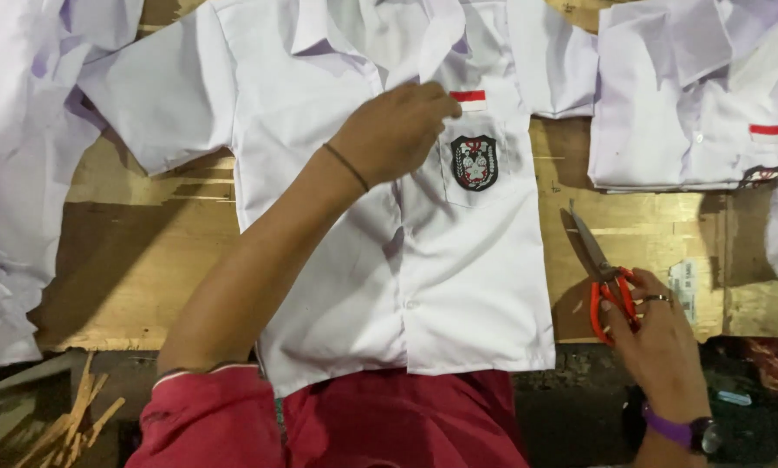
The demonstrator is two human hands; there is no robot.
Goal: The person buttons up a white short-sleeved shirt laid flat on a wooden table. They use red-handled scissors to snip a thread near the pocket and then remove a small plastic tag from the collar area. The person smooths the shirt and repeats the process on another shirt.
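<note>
white folded shirts (692,113) — beside scissors (604,277)

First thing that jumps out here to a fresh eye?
A white shirt lies spread flat mid-table, and the left hand touches it beside the red-and-white patch above its badge pocket. At lower right, the right hand grips red-handled scissors, blades resting on the wooden table.
</note>
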